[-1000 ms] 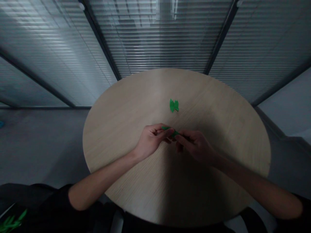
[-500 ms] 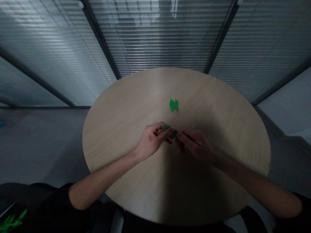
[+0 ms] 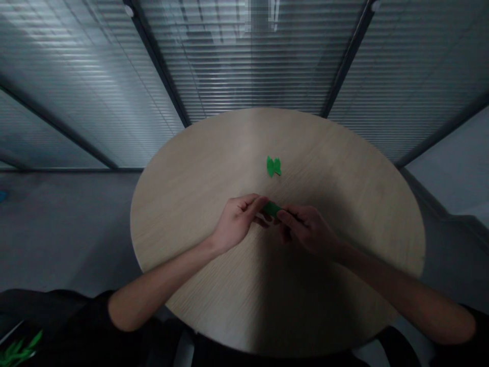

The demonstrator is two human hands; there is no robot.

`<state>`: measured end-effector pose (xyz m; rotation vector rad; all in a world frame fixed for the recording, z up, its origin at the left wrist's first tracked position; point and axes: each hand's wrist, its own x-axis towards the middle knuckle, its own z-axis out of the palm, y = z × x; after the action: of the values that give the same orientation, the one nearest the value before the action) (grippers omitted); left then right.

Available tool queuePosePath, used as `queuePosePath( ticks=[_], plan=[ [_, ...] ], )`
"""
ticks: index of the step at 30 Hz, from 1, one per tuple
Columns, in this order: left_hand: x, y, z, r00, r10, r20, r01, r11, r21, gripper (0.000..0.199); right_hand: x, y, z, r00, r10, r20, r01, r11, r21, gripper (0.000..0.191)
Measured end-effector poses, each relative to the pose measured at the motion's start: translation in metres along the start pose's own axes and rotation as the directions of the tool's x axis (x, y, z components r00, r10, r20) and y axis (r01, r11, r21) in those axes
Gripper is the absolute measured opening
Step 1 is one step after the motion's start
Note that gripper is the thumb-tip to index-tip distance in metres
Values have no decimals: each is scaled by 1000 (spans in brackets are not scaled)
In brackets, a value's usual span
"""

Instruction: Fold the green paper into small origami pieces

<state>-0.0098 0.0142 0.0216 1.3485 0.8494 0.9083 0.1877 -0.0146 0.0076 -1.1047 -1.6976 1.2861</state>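
Observation:
Between both hands, a little above the tabletop, is a small flat green leaf (image 3: 271, 208). My left hand (image 3: 240, 219) pinches its left end between thumb and fingers. The right end sits in a pinch of my right hand (image 3: 305, 227). My fingers cover both ends, so only the middle of the leaf shows. Farther back, two green leaves (image 3: 273, 166) lie side by side on the round wooden table (image 3: 214, 158).
A green leafy sprig (image 3: 23, 351) shows low at the left, beside my dark sleeve. Beyond the table stand glass partitions with blinds (image 3: 252, 76). A small blue object (image 3: 3, 195) is on the floor at the far left.
My left thumb has drawn back to the left along the leaf, and more of the leaf's middle shows now. My right hand has hardly moved. The leaves on the table stay put.

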Motion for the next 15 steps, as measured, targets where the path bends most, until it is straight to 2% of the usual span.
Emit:
queuePosePath(
  ticks=[4,10,15],
  plan=[
    [1,-1,-1,1000,-4,24,4,1000,-19,40,0,0,-1,1000,-7,5,7,1000,-9,39],
    [2,-3,-1,999,-37,3,37,999,-5,32,0,0,1,1000,3,16,-3,999,37,41],
    [0,-2,0,1000,4,-5,-4,999,42,33,2,-3,0,998,29,56,-33,998,61,43]
  ],
)
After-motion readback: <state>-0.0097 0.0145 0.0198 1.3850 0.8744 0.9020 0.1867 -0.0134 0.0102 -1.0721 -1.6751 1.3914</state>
